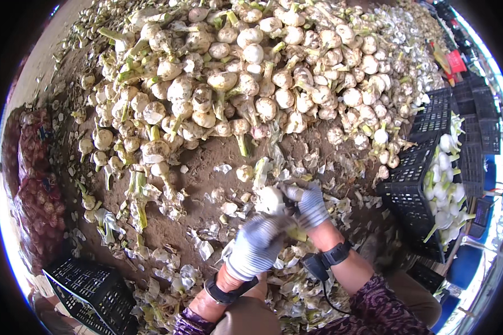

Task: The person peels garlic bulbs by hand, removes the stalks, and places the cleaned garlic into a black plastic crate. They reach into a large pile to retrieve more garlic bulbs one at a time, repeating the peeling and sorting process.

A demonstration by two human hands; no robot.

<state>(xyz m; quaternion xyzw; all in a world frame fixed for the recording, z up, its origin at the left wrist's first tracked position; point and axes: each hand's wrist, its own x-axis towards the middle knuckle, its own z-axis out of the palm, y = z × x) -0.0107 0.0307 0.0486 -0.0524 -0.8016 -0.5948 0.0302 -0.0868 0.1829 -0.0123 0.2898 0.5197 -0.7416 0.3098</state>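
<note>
A peeled-looking white garlic bulb (269,200) is between my two gloved hands, low in front of me. My left hand (256,247), in a striped white glove, is closed around its lower side, its fingertips blurred by motion. My right hand (309,205), in a similar glove with dark, soiled fingertips, is closed against the bulb's right side. A greenish stalk or leaf piece (298,234) pokes out below the fingers. Whether a small tool sits between the hands is hidden.
A large heap of soiled garlic (223,81) spreads ahead. At right, a black crate (411,195) holds cleaned white bulbs (446,184). Another black crate (89,290) stands near left, beside red mesh sacks (39,201). Papery skins (173,273) litter the soil around me.
</note>
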